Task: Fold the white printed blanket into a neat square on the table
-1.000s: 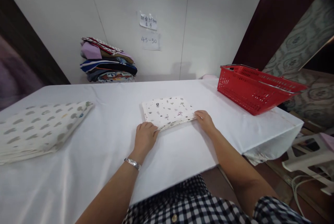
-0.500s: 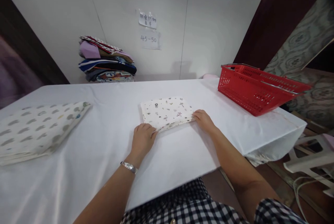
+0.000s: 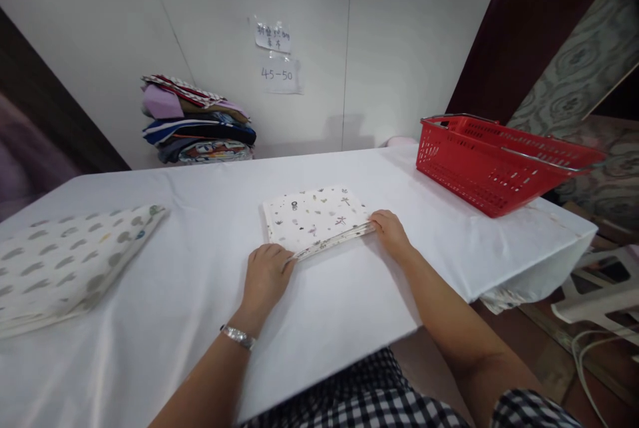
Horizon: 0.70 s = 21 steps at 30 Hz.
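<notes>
Here, in the head view, a small folded cloth (image 3: 313, 218), white with tiny printed motifs, lies flat near the middle of the white table (image 3: 349, 295), its layered edge facing the person. The left hand (image 3: 266, 275) rests at the near left corner, fingers curled together and pinching the stacked edge. The right hand (image 3: 392, 233) sits at the near right corner, fingertips drawn together on that same edge; whether they pinch all the layers or only press on them I cannot tell.

To do this step well, I judge that both corners need an even grip through every layer, so none slips out, and that the 2 hands should move together and level, keeping the edge taut between them.

Well apart to the left lies a bigger folded cloth (image 3: 64, 261) with grey spots. A pile of folded fabrics (image 3: 197, 128) stands against the wall, under 2 paper notes (image 3: 274, 55). A red basket (image 3: 494, 162) sits on the table's right end, tilted over the edge.
</notes>
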{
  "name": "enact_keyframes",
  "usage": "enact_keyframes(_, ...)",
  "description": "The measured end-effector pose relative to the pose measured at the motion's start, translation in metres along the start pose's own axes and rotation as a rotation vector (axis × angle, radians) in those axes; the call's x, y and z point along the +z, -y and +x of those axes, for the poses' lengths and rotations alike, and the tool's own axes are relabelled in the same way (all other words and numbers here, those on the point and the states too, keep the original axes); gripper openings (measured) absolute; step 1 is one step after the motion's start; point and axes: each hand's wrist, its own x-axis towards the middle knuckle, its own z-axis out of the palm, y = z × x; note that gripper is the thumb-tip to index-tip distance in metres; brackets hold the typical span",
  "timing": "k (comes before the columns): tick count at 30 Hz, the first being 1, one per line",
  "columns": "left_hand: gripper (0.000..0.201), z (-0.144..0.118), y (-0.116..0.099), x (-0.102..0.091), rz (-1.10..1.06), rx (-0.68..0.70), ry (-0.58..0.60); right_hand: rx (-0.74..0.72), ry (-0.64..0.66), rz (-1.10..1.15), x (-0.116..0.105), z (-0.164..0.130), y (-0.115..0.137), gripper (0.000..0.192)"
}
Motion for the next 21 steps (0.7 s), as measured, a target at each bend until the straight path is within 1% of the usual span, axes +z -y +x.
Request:
enact_keyframes(6,0.018,0.000,0.000,-0.001,0.014,0.000,-0.002,0.014,0.060,-0.007,-0.002,-0.003,0.001,0.025)
enact_keyframes(10,0.018,0.000,0.000,-0.001,0.005,0.003,-0.011,-0.052,0.069,-0.042,-0.002,-0.004,0.002,0.025)
enact_keyframes(14,0.017,-0.001,0.000,0.000,-0.008,-0.001,-0.013,-0.114,0.123,-0.067,0.000,-0.002,0.003,0.026)
enact_keyframes(19,0.017,-0.001,-0.001,-0.001,-0.010,-0.016,0.000,-0.121,0.181,-0.112,0.002,0.005,0.010,0.025)
enact_keyframes(21,0.017,-0.001,-0.002,-0.002,-0.011,-0.016,0.004,-0.114,0.173,-0.115,0.002,0.006,0.013,0.025)
